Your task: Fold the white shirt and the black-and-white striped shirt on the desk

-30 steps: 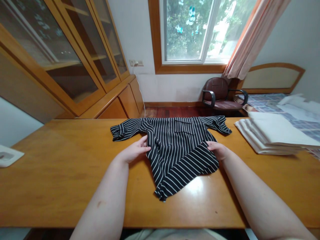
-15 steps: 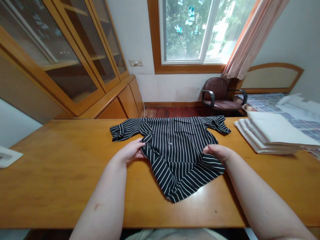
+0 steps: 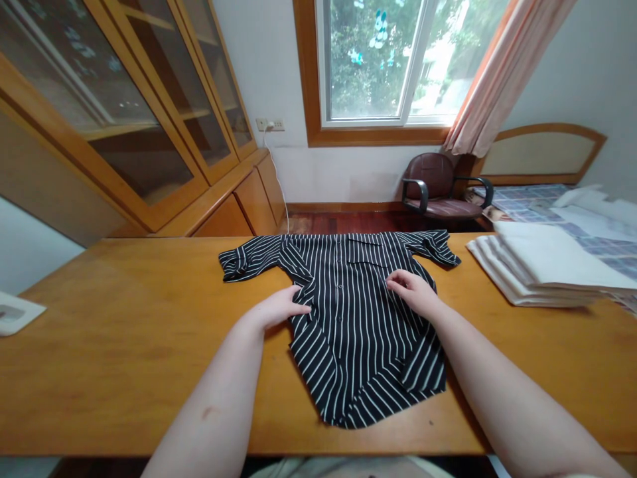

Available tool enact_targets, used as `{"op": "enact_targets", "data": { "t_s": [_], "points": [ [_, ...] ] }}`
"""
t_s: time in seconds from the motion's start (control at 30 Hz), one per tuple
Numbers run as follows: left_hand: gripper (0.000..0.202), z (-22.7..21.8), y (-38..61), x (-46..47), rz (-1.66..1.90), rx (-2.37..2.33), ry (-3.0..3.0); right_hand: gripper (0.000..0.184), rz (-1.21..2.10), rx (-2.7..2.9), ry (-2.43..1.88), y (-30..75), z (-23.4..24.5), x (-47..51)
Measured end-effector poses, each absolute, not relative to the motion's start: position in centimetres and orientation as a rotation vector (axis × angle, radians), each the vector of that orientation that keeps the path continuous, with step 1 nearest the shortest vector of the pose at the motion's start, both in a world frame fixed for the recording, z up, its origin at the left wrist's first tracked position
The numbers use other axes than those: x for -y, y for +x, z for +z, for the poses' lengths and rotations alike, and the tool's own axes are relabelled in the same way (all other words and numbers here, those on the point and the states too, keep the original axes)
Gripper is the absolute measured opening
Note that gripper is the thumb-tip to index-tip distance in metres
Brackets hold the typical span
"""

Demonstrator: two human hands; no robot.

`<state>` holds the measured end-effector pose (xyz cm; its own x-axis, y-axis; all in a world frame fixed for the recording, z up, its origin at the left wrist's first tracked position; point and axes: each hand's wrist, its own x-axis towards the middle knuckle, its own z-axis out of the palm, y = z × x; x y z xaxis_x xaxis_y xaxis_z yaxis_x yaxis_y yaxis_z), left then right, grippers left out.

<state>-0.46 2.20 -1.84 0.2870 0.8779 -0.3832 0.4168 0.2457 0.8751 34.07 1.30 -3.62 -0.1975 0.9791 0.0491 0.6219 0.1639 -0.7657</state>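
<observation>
A black shirt with white stripes (image 3: pixel 363 305) lies front up, its sleeves spread to both sides along the table's far edge. Buttons run down its middle, and the lower hem is turned and creased. At the shirt's left side, my left hand (image 3: pixel 284 309) grips the bunched edge, thumb on top and the other fingers partly covered by cloth. My right hand (image 3: pixel 414 292) is over the right half of the shirt, below the chest pocket. Its fingers are curled together; whether cloth is pinched between them cannot be made out.
The shirt rests on a wooden table (image 3: pixel 149 345). A stack of folded white cloths (image 3: pixel 547 272) stands at the right. Beyond are a brown armchair (image 3: pixel 438 189), a bed with a checked cover (image 3: pixel 532 196) and a glass-fronted cabinet (image 3: pixel 174 199). A white panel (image 3: pixel 20 312) is at the far left.
The shirt's lower part has spread toward me, and its right side hangs lower. My left hand has shifted right and nearer; my right hand has moved left and slightly farther away.
</observation>
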Motion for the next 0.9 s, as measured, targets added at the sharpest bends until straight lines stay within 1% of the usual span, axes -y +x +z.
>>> {"op": "enact_targets", "data": {
  "t_s": [0.03,0.1,0.17,0.23,0.3,0.4,0.5,0.63,0.77,0.9],
  "points": [
    [0.038,-1.9,-0.4,-2.2,0.501,-1.283,1.349,0.031,0.684,1.951,-1.556,33.9,-4.0,-1.4],
    [0.035,-1.9,-0.3,-2.2,0.515,-1.204,1.269,0.046,0.535,2.118,-1.607,33.6,-4.9,-1.7],
    [0.037,-1.8,-0.1,-2.1,0.546,-1.160,1.242,0.063,0.457,2.278,-1.656,33.5,-5.9,-1.8],
    [0.040,-1.5,0.0,-2.1,0.554,-1.162,1.319,0.071,0.371,2.394,-1.712,33.4,-6.7,-1.9],
    [0.042,-0.9,-0.3,-2.2,0.515,-1.256,1.462,0.073,0.293,2.454,-1.746,33.2,-7.1,-2.0],
    [0.047,0.3,-1.5,-2.1,0.350,-1.425,1.679,0.076,0.227,2.483,-1.782,33.0,-7.3,-2.1],
    [0.051,1.7,-3.1,-1.7,0.194,-1.452,1.803,0.077,0.194,2.490,-1.776,33.0,-7.4,-2.2],
    [0.051,2.8,-4.8,-0.5,0.118,-1.435,1.782,0.076,0.197,2.484,-1.751,33.1,-7.5,-2.1],
    [0.046,3.0,-5.6,1.5,0.204,-1.232,1.660,0.076,0.214,2.485,-1.761,33.1,-7.3,-2.1],
    [0.048,2.6,-6.9,3.9,0.381,-1.401,1.613,0.077,0.225,2.487,-1.771,33.0,-7.2,-2.2]
  ]
}}
